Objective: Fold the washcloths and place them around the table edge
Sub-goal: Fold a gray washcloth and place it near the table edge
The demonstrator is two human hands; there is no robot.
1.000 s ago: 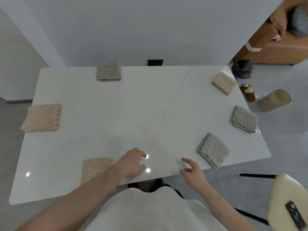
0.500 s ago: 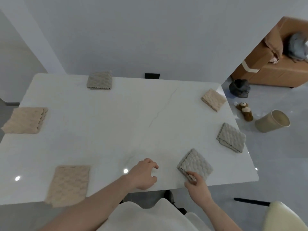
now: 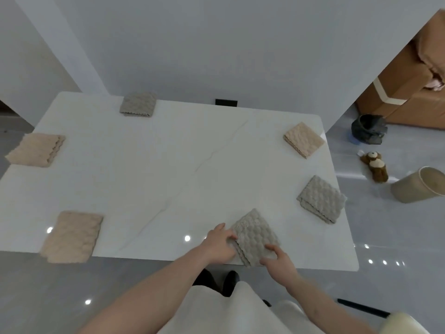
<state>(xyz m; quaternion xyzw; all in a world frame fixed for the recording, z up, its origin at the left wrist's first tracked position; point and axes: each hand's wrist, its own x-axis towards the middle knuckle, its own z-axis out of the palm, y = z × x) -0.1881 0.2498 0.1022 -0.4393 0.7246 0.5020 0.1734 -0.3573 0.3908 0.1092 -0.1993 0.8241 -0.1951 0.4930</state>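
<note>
Several folded washcloths lie around the white marble table [image 3: 168,169]. A grey folded washcloth [image 3: 255,235] sits at the near edge. My left hand [image 3: 220,244] grips its left side and my right hand [image 3: 279,259] pinches its near right corner. Another grey washcloth [image 3: 321,198] lies at the right edge, a beige washcloth [image 3: 304,139] at the far right, a grey one [image 3: 138,104] at the far edge. Beige cloths lie at the left edge [image 3: 36,149] and near left [image 3: 72,236].
On the floor to the right are a tipped beige bin [image 3: 419,185], a teddy bear [image 3: 375,166] and a dark bag [image 3: 367,128]. A brown sofa [image 3: 409,75] stands at the far right. A cream chair seat [image 3: 404,324] is at the bottom right.
The view shifted to the right. My right hand reached the near grey washcloth first, then my left hand came over and took hold of its left side.
</note>
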